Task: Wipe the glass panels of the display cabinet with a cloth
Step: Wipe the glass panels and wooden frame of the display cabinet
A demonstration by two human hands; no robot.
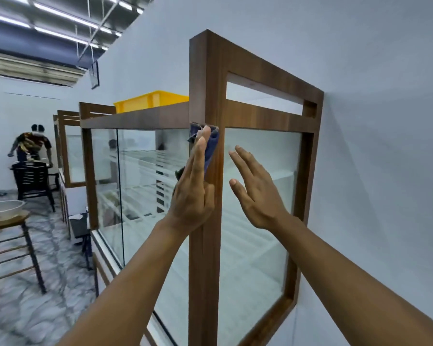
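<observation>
Left hand (pixel 193 193), fingers straight, half hides the cloth (pixel 211 146) on the post (pixel 205 258); right hand (pixel 258 196) splayed

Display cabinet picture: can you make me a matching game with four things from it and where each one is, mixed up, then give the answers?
Things:
1. blue cloth
2. yellow crate
3. metal bowl
4. right hand

Places:
A. on the wooden stool
B. on top of the cabinet
C. pressed under the left hand against the corner post
D. open in front of the side glass panel

Pairs: 1-C, 2-B, 3-A, 4-D.
</observation>
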